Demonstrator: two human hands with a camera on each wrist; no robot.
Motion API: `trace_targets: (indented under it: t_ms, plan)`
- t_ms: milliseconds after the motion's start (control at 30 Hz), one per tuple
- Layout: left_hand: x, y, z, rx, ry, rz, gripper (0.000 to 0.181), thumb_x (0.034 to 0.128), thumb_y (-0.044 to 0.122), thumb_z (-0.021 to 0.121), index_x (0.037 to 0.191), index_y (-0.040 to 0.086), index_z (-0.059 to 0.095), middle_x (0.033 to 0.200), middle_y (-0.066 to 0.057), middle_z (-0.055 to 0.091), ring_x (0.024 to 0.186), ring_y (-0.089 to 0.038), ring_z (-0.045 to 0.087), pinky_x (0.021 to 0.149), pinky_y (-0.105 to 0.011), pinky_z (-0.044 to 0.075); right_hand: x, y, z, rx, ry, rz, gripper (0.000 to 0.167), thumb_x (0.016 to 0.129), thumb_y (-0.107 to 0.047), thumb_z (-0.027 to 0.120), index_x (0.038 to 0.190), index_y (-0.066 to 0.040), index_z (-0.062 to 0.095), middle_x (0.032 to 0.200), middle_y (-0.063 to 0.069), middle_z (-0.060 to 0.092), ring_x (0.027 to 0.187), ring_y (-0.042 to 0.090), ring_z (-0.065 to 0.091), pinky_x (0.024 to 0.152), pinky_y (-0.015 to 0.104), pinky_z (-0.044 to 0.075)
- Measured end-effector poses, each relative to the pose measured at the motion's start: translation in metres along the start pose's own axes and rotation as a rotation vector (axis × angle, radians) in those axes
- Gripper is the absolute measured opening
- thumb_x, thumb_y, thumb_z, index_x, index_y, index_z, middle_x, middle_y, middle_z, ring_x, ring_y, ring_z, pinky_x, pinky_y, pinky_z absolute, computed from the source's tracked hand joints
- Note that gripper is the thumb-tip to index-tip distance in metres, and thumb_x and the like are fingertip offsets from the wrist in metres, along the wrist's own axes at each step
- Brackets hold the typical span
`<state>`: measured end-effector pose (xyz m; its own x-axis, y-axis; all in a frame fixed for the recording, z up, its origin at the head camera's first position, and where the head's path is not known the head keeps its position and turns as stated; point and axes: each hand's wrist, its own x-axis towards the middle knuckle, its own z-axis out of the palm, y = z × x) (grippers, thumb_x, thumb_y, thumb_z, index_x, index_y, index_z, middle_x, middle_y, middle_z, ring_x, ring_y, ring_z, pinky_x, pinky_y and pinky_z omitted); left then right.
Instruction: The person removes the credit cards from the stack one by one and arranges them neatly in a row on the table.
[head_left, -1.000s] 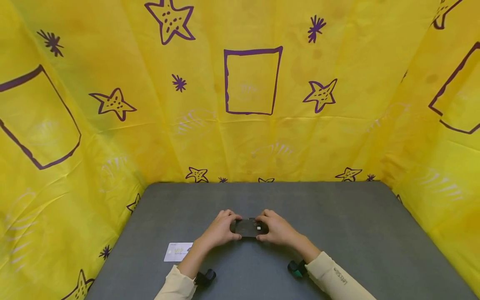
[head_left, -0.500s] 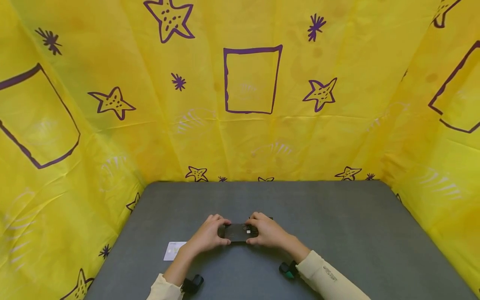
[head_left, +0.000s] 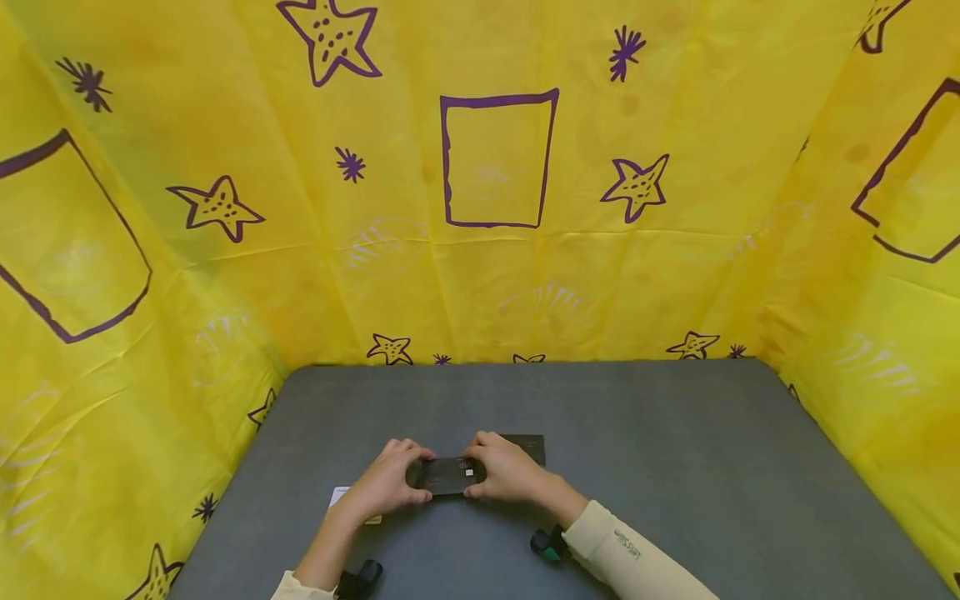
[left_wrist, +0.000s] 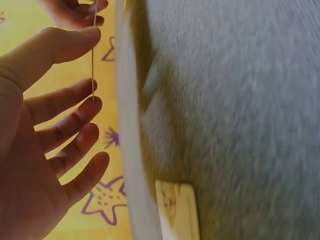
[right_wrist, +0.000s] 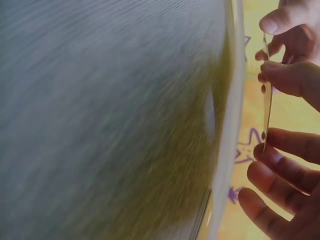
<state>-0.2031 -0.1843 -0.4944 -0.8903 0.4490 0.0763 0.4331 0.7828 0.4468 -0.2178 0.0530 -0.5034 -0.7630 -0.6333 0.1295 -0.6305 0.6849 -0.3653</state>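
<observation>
A dark card (head_left: 447, 477) with pale lettering is held between both hands above the grey table. My left hand (head_left: 386, 481) pinches its left end between thumb and fingertips; my right hand (head_left: 510, 471) pinches the right end the same way. From the left wrist view the card (left_wrist: 93, 60) appears edge-on, thin, between the thumb and fingers of the left hand (left_wrist: 47, 120). In the right wrist view the card (right_wrist: 268, 107) is edge-on too, gripped by the right hand (right_wrist: 292, 150). It seems raised off the tabletop.
Behind the right hand lies another dark card (head_left: 534, 448). A pale card (head_left: 337, 495) lies partly hidden under the left forearm, with a yellowish edge (head_left: 373, 520) showing beside it. Yellow patterned cloth (head_left: 495, 283) surrounds the grey table (head_left: 637, 433).
Both hands have moved left and slightly nearer with the held card. The dark card behind the right hand has come into view, while the left forearm now covers more of the pale card.
</observation>
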Motion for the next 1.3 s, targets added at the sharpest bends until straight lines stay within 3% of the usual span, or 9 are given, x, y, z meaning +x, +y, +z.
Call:
trace_targets:
  t_ms: [267, 500, 767, 1067, 1300]
  plan:
    - [-0.012, -0.011, -0.012, -0.017, -0.049, -0.048, 0.053, 0.0683, 0.02, 0.086, 0.116, 0.012, 0.066, 0.112, 0.001, 0.06, 0.106, -0.021, 0.048, 0.088, -0.046, 0.046, 0.012, -0.015, 0.008, -0.04, -0.004, -0.001, 0.047, 0.075, -0.041, 0.08, 0.113, -0.014, 0.07, 0.095, -0.007, 0.054, 0.085, 0.006, 0.049, 0.072, 0.02, 0.045]
    - [-0.022, -0.017, -0.017, -0.035, -0.085, -0.069, 0.051, 0.0674, 0.017, 0.085, 0.114, 0.011, 0.066, 0.111, 0.0, 0.061, 0.103, -0.021, 0.048, 0.086, -0.041, 0.045, 0.019, -0.026, 0.017, -0.071, -0.04, -0.004, 0.049, 0.076, -0.044, 0.08, 0.116, -0.017, 0.069, 0.094, -0.008, 0.054, 0.083, 0.004, 0.048, 0.071, 0.019, 0.044]
    - [-0.031, -0.021, -0.016, -0.036, -0.106, -0.093, 0.05, 0.065, 0.019, 0.086, 0.111, 0.013, 0.068, 0.109, 0.003, 0.062, 0.1, -0.016, 0.047, 0.084, -0.035, 0.044, 0.019, -0.036, 0.025, -0.109, -0.072, 0.008, 0.049, 0.074, -0.047, 0.08, 0.113, -0.019, 0.07, 0.089, -0.009, 0.052, 0.076, 0.003, 0.044, 0.065, 0.019, 0.039]
    - [-0.035, -0.022, -0.015, 0.0, -0.109, -0.077, 0.048, 0.0615, 0.017, 0.087, 0.105, 0.012, 0.068, 0.103, 0.002, 0.062, 0.096, -0.019, 0.048, 0.08, -0.042, 0.043, 0.021, -0.054, 0.024, -0.217, -0.093, -0.007, 0.043, 0.071, -0.05, 0.081, 0.099, -0.019, 0.072, 0.085, -0.008, 0.053, 0.075, 0.006, 0.045, 0.066, 0.022, 0.041]
    - [-0.037, -0.024, -0.012, 0.021, -0.096, -0.1, 0.048, 0.0598, 0.015, 0.087, 0.104, 0.013, 0.068, 0.103, 0.003, 0.062, 0.096, -0.02, 0.049, 0.076, -0.043, 0.044, 0.022, -0.059, 0.027, -0.251, -0.104, -0.006, 0.043, 0.071, -0.051, 0.081, 0.096, -0.018, 0.07, 0.087, -0.007, 0.054, 0.076, 0.007, 0.046, 0.066, 0.023, 0.042]
